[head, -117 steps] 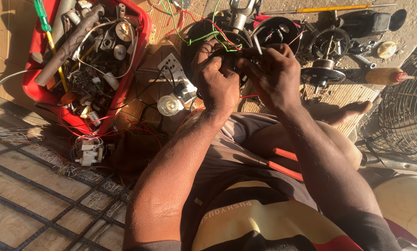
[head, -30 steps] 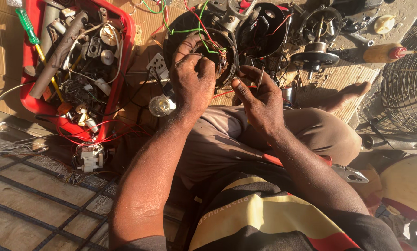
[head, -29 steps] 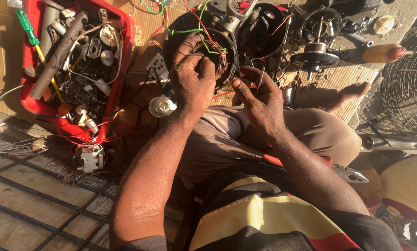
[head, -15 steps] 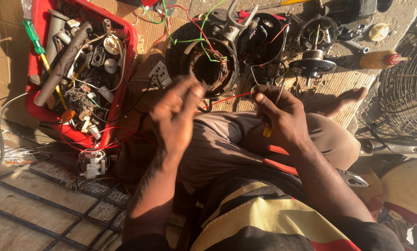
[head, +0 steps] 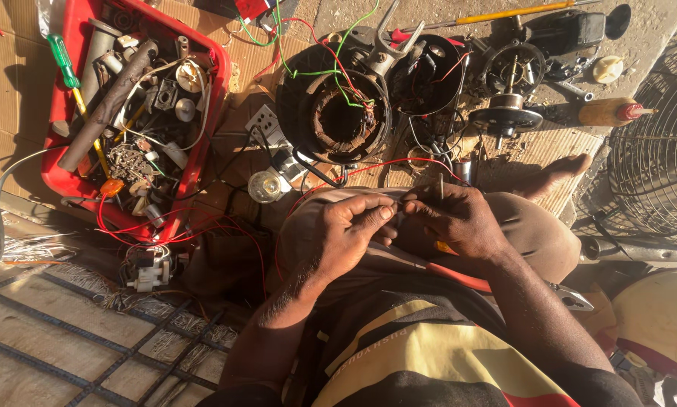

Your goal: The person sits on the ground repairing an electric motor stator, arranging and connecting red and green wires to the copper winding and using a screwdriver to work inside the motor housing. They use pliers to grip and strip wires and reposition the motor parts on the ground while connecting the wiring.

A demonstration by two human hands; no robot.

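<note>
Left hand (head: 353, 230) and right hand (head: 459, 222) pinch the red wire (head: 384, 167) end over the lap, twisting it; next needs steady fingertips

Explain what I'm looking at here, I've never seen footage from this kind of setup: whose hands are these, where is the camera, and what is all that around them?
There is no machine: a seated person works with two bare hands, and the one camera sits on their head, looking down over their lap. The left hand and right hand meet above the knees, and their fingers pinch a thin red wire between them; the exact grip is too small to make out. Just beyond the hands lies an opened motor with copper windings, trailing green and red leads. To the left is a red tray full of small parts, with a green-handled screwdriver on its far edge. At the right edge stands a wire fan guard. Everything rests on cardboard on the ground.
</note>
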